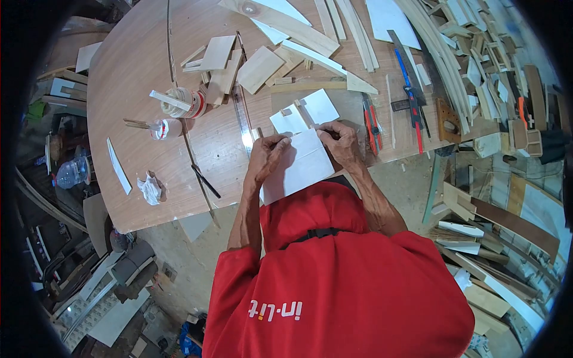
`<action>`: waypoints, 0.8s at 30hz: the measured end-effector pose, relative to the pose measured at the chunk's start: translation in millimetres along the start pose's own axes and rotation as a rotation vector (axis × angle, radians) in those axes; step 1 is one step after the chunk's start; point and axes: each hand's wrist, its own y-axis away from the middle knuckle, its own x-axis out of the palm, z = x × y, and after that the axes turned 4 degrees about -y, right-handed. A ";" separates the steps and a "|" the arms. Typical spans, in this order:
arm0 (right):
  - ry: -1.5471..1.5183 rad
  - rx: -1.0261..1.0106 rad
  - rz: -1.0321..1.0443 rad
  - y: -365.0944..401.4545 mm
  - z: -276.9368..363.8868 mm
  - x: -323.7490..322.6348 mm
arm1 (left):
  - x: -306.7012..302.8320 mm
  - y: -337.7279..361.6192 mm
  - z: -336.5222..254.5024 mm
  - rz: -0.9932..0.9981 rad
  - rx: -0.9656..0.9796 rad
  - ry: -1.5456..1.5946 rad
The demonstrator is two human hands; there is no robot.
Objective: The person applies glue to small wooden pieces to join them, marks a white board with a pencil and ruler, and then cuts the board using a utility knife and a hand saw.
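A white rectangular panel (298, 164) slants at the table's near edge, its lower part over my lap. My left hand (268, 156) pinches its upper left corner, and my right hand (340, 143) grips the upper right corner with curled fingers. Just beyond lies a second white piece (320, 108) with small wooden strips (303, 113) across it. Whether the two white pieces touch is hard to make out. Under the second piece is a brown board (349, 101). Red-handled cutters or pliers (372, 128) lie right of my right hand.
A jar (194, 102) and a small bottle with sticks (167, 129) stand at left. A black pen-like stick (206, 181) and crumpled white tissue (150, 188) lie nearer. Wood offcuts (261, 68) lie behind; a blue-red clamp (410, 98) and long strips (358, 36) are at right.
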 end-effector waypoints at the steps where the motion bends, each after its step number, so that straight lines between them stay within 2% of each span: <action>1: 0.000 0.001 0.002 0.2 0.1 0.2 | 0.1 -0.3 0.7 0.003 -0.006 0.021; 17: -0.018 0.000 0.005 1.0 1.8 -1.1 | 0.1 -0.5 0.3 0.029 -0.060 0.015; 24: -0.032 0.016 -0.001 2.3 7.9 -1.6 | 0.5 -0.3 6.3 0.010 -0.013 -0.007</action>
